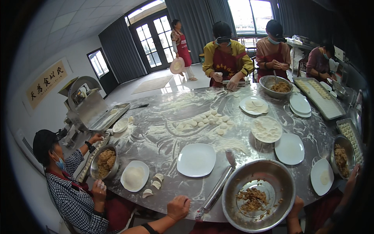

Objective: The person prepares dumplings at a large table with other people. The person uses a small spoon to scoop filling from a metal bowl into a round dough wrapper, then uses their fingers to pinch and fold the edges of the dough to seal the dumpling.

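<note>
My left hand point(178, 207) rests at the table's near edge with its fingers curled in; nothing shows in it. To its right lies a metal rolling pin point(216, 190) with a floury handle end. A large steel bowl point(233, 183) sits at the near edge, with a clump of brown filling point(253, 199) on its bottom. My right hand point(297, 206) is close against the bowl's right side; its fingers are mostly hidden, so I cannot tell whether it grips the rim. Beyond the bowl is a bare white square plate point(196, 160).
Floured dough pieces point(208, 119) lie mid-table. Several dumplings point(157, 181) sit beside a plate of round wrappers point(134, 178). A plate of flour point(266, 129) and another white plate point(289, 149) stand beyond the bowl. Co-workers sit around the table; one's hand point(353, 176) is at the right.
</note>
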Tool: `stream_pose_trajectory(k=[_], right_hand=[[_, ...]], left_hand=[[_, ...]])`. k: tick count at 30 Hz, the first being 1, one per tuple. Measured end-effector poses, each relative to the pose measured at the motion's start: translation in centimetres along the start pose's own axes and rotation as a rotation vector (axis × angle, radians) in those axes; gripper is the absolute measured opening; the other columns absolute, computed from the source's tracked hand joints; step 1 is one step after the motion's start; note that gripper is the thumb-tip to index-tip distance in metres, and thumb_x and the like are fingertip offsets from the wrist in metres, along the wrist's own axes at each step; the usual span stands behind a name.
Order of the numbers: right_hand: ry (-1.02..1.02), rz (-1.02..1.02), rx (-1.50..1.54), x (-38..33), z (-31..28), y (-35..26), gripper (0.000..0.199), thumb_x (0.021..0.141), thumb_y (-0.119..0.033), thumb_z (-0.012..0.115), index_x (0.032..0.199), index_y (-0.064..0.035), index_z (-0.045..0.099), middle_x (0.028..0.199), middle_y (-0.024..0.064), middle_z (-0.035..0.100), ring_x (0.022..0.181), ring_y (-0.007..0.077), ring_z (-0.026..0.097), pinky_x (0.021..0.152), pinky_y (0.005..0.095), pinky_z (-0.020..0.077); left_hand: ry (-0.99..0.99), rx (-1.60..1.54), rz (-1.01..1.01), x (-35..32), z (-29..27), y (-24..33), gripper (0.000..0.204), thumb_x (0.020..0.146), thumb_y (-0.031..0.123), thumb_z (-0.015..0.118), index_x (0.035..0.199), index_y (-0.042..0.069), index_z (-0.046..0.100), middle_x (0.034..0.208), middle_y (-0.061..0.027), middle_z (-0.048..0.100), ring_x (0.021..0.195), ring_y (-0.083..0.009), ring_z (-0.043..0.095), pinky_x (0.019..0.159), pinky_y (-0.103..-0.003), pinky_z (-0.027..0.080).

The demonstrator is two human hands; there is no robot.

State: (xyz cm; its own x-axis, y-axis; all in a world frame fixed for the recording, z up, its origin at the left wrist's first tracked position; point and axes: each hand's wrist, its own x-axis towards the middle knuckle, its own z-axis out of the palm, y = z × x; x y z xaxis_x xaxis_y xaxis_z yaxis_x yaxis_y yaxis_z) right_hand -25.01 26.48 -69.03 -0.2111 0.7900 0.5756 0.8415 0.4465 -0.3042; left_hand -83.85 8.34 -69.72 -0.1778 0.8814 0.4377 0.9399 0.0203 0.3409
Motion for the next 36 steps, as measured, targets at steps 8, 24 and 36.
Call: stream_pose_trajectory(k=[8, 24, 36], right_hand=[[0.029, 0.009, 0.012, -0.4, -0.8, 1.1, 0.031, 0.088, -0.031, 0.079, 0.075, -0.0082, 0.061, 0.065, 0.0171, 0.058, 0.059, 0.0409, 0.064, 0.054, 0.0532, 0.0423], [-0.075, 0.124, 0.300, 1.7, -44.2, 0.7, 0.011, 0.089, -0.012, 0.081, 0.093, -0.0027, 0.078, 0.077, 0.0140, 0.074, 0.068, 0.0285, 0.071, 0.064, 0.0444, 0.0520], [-0.127, 0.090, 0.367, 1.6, -45.8, 3.8, 0.009, 0.096, 0.000, 0.073, 0.097, -0.0035, 0.082, 0.082, 0.0027, 0.078, 0.072, 0.0136, 0.069, 0.065, 0.0342, 0.0539]], left_hand=[[-0.019, 0.014, -0.013, -0.1, -0.5, 0.8, 0.014, 0.100, 0.023, 0.077, 0.102, 0.011, 0.073, 0.094, -0.0126, 0.076, 0.085, -0.0395, 0.075, 0.073, -0.050, 0.061], [0.057, -0.035, -0.058, -2.5, -32.5, 34.0, 0.011, 0.101, 0.018, 0.076, 0.101, 0.007, 0.072, 0.096, -0.0155, 0.073, 0.088, -0.0422, 0.073, 0.074, -0.053, 0.059], [0.428, -0.117, -0.014, -3.5, -35.4, 36.2, 0.010, 0.103, 0.010, 0.076, 0.110, 0.005, 0.073, 0.095, -0.0155, 0.074, 0.081, -0.0410, 0.074, 0.067, -0.050, 0.059]])
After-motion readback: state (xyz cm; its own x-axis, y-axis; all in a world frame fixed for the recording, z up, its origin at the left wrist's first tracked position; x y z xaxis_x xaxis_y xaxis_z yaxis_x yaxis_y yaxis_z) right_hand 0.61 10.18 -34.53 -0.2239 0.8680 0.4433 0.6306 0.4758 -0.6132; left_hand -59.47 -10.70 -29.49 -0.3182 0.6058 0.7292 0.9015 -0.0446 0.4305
